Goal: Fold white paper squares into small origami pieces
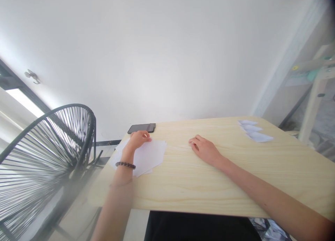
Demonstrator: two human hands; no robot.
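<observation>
My left hand (pixel 140 139), with a dark bead bracelet (pixel 125 165) on its wrist, is at the far edge of several white sheets of paper (pixel 150 157). Its fingers are bent and closed on the top sheet's edge; the fingertips are partly hidden. The sheets overlap unevenly on the left of the table. My right hand (pixel 205 150) rests on the bare wood to the right of them, fingers loosely curved and slightly apart, holding nothing. At the far right lie three folded white papers (pixel 253 128) in an overlapping row.
A dark phone (pixel 141 128) lies at the table's (pixel 180 185) far left corner, just beyond my left hand. A black corded chair (pixel 75 143) stands left of the table. A white wall rises behind it, and a pale frame (pixel 314 101) stands at the right.
</observation>
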